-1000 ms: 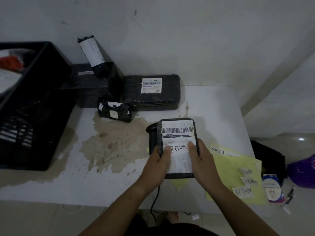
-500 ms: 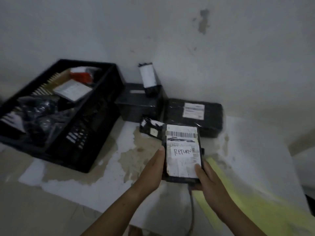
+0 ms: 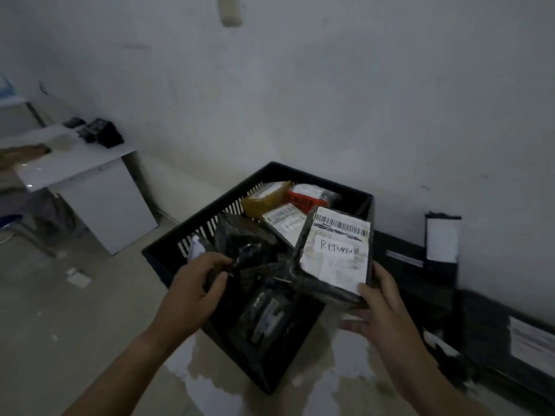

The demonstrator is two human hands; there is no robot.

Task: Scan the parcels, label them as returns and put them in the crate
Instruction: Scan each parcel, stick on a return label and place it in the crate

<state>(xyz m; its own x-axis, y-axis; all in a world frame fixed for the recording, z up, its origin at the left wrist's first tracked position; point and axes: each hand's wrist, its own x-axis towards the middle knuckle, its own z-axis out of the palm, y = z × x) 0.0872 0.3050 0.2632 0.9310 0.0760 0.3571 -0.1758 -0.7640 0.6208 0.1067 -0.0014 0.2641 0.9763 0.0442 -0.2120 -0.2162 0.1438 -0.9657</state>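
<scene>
- Bare grey wall backs a stained white table (image 3: 216,382) carrying the black slatted plastic crate (image 3: 368,205), already crowded with parcels.
- The right grip (image 3: 380,307) pinches only the near corner of the flat black-wrapped parcel (image 3: 324,288), which is tilted over the crate's right side. It could slip and fall outside.
- The left grip (image 3: 192,292) clutches a crinkled black plastic bundle (image 3: 240,238) inside the crate. Unless it is shifted, the parcel may perch unsteadily.
- The parcel's white label (image 3: 336,256) shows a barcode and a handwritten "RETURN".

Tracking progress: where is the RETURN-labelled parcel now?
Head view, right of centre: the parcel tilts in the right hand above the crate's right side.
</scene>
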